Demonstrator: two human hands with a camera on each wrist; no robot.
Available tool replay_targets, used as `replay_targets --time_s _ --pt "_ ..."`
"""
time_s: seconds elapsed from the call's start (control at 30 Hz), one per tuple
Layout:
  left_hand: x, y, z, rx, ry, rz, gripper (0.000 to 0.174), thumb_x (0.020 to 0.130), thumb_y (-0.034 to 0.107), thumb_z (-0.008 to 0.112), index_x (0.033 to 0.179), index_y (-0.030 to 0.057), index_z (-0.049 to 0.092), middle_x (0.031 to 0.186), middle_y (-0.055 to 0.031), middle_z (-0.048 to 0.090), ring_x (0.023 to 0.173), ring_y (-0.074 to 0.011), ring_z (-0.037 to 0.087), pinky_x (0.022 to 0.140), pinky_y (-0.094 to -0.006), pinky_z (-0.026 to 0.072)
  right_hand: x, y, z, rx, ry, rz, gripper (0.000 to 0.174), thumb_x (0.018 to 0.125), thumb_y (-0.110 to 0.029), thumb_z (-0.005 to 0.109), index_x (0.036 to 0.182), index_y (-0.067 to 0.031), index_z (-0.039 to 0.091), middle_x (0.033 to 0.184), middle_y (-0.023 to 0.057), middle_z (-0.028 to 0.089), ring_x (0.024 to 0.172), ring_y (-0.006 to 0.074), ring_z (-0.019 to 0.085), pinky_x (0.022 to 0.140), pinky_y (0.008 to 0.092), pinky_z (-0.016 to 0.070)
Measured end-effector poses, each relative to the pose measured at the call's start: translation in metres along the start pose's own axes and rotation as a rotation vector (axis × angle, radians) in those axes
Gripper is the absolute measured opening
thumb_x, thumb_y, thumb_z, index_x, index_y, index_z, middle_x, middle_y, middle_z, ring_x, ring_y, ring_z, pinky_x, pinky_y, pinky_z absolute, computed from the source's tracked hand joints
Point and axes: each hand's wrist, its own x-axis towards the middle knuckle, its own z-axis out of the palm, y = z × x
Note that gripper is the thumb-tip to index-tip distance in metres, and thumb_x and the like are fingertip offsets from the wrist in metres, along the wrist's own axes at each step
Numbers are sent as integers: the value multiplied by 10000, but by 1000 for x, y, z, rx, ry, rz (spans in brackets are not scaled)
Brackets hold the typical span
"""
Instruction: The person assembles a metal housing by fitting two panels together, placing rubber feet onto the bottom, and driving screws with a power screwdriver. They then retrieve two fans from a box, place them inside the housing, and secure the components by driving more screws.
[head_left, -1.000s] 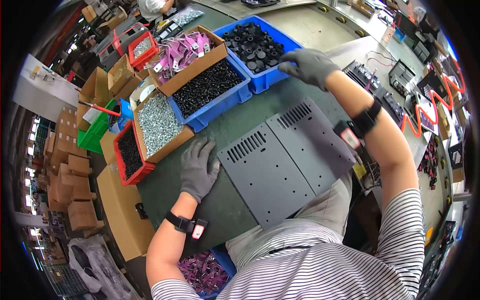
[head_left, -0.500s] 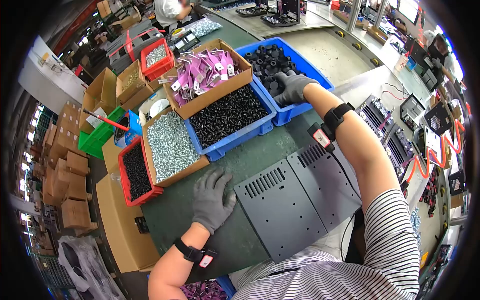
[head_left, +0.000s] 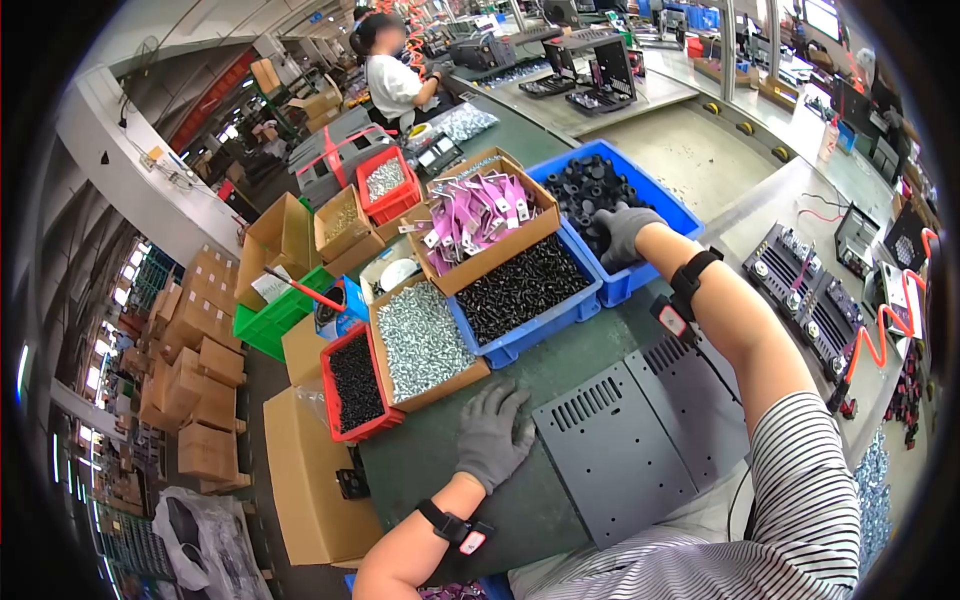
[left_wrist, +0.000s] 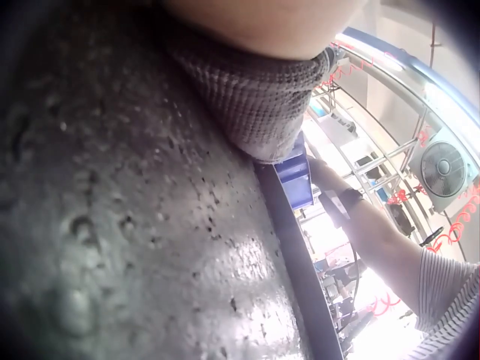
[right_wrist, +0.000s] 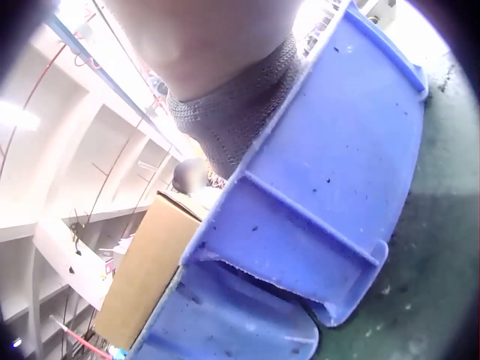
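Observation:
My right hand [head_left: 630, 236], in a grey glove, reaches over the near wall of a blue bin [head_left: 680, 222] into black round rubber pieces [head_left: 583, 180]. Its fingertips are hidden among them, so I cannot tell whether they grip one. The right wrist view shows the glove cuff [right_wrist: 232, 120] behind the bin's outer wall [right_wrist: 337, 135]. My gloved left hand [head_left: 495, 437] rests on the green tabletop, fingers extended, beside dark grey metal panels [head_left: 620, 450] with slots and small holes. The left wrist view has the glove cuff [left_wrist: 255, 105] close over the scuffed tabletop [left_wrist: 150, 225].
Left of the rubber pieces stand a blue bin of black screws [head_left: 520, 290], a carton of purple brackets [head_left: 480, 215], a carton of silver screws [head_left: 420, 335] and a red bin [head_left: 355, 385]. Black metal assemblies [head_left: 805, 295] sit on the right bench. A person [head_left: 395, 80] works at the back.
My right hand has moved from above the rim of the rubber-piece bin down into it. My left hand keeps its place on the tabletop. The head view has tilted up and shifted.

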Motion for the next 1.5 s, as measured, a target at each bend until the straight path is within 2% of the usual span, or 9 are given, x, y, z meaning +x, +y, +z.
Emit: replay_targets --time_s 0.2,0.6,0.77,0.9,1.13,1.23,1.27,1.4,1.5 --pt "-3 -1 3 6 -19 -19 470 778 306 581 1223 168 516 1262 -106 479 1223 -309 401 1025 -466 288 3 1 9 4 99 -77 893 689 -367 702 1442 -194 255 1336 217 413 1135 350 531 917 414 472" --pt "-4 -2 3 -21 -4 -22 463 777 306 581 1216 173 516 1235 -113 482 1216 -315 403 1027 -466 292 16 13 17 207 156 -46 531 716 -212 633 1221 -99 512 1290 226 441 1137 366 517 934 404 461" --pt "-4 -4 4 -33 12 -4 482 756 273 607 1216 164 513 1248 -109 475 1203 -317 409 1012 -459 310 21 24 20 616 378 78 292 709 -205 629 981 -101 648 958 176 641 951 328 609 831 382 488" --pt "-4 -2 1 -41 11 -18 469 756 275 610 1202 162 519 1248 -101 478 1210 -311 405 1013 -455 310 17 17 21 551 496 92 251 697 -135 594 936 -93 657 963 176 644 919 336 616 802 377 491" --pt "-3 -6 1 -86 21 -6 436 754 271 608 1167 155 536 1252 -100 484 1206 -306 414 1008 -446 315 9 28 14 1191 597 -218 150 695 -70 622 844 -63 626 724 28 596 687 100 563 604 252 455" --pt "-5 -6 7 -56 62 1 422 757 257 596 1162 155 540 1253 -102 492 1205 -304 420 999 -450 322 -37 18 22 1170 485 -453 156 699 -25 609 850 -62 620 674 -34 514 623 73 489 537 236 408" --pt "-4 -5 6 -46 63 0 404 764 260 590 1151 154 548 1251 -105 497 1201 -306 428 992 -450 332 -78 4 19 1221 292 -331 159 696 -38 622 853 -64 616 684 -39 504 626 62 489 539 231 413" --pt "-4 -9 7 -106 88 33 404 770 238 617 1153 129 548 1223 -124 516 1165 -318 461 989 -427 352 -132 -6 86 620 514 -710 162 674 -49 607 831 -87 595 743 62 572 717 224 562 640 329 466" --pt "-2 -7 8 -290 189 -58 504 739 247 650 1206 113 515 1253 -133 497 1195 -314 431 1012 -433 333 -172 -15 116 487 282 -700 159 679 -76 615 829 -97 565 936 122 545 853 324 572 714 408 473"
